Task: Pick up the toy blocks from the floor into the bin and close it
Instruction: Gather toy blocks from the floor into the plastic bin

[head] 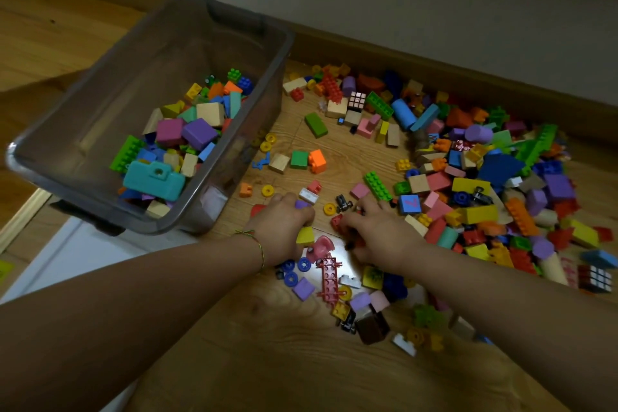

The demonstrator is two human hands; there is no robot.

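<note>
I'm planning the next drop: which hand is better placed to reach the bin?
Probably left. The left hand is nearer the bin and grips a purple block; the right hand is farther off, among red pieces.

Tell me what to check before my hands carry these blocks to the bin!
1. Left hand grips a purple block: ok.
2. Right hand grips a red block: ok.
3. Both grips firm enough to lift: cannot tell.
4. Bin open, with room left inside: ok.
5. Way from the hands up to the bin looks free: ok.
6. Floor cleared of blocks: not ok, a big pile waits on the right.
</note>
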